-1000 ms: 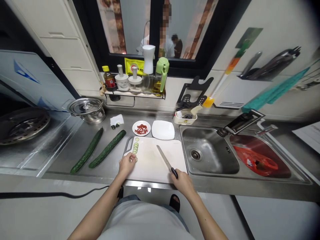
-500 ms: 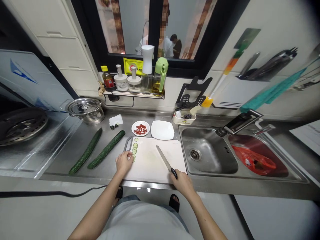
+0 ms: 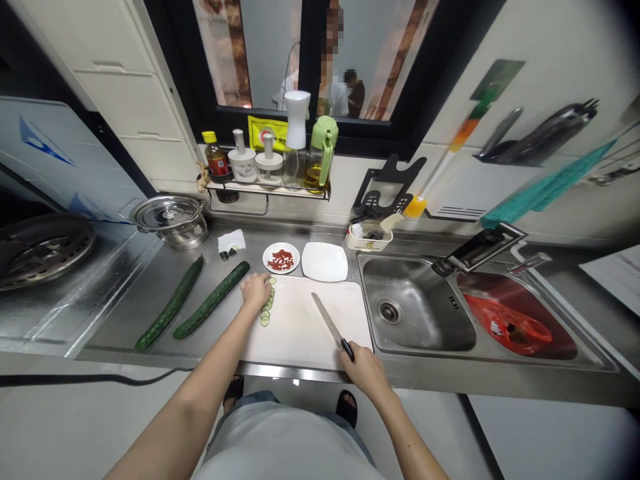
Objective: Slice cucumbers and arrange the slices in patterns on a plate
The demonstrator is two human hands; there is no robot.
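Observation:
My left hand [image 3: 256, 291] is at the upper left of the white cutting board [image 3: 310, 340], beside a column of thin cucumber slices [image 3: 267, 311]. Its fingers bend over the top slices, and their tips are partly hidden, so a grip cannot be made out. In my right hand [image 3: 364, 363] is the black handle of a knife [image 3: 327, 319], whose blade lies over the board pointing up and left. Two whole cucumbers [image 3: 213, 300] rest on the steel counter left of the board. Behind the board are a plate of chopped red pieces [image 3: 281, 259] and a white plate [image 3: 325, 261].
A double sink [image 3: 420, 300] is on the right, with a red bag [image 3: 510, 325] in its far basin. At the back left stands a lidded steel pot [image 3: 173, 220]. A condiment shelf [image 3: 270, 189] hangs on the wall.
My left hand has moved up the board from the lower slices to the top of the column, and the lower slices now show. My right hand and the knife have barely moved.

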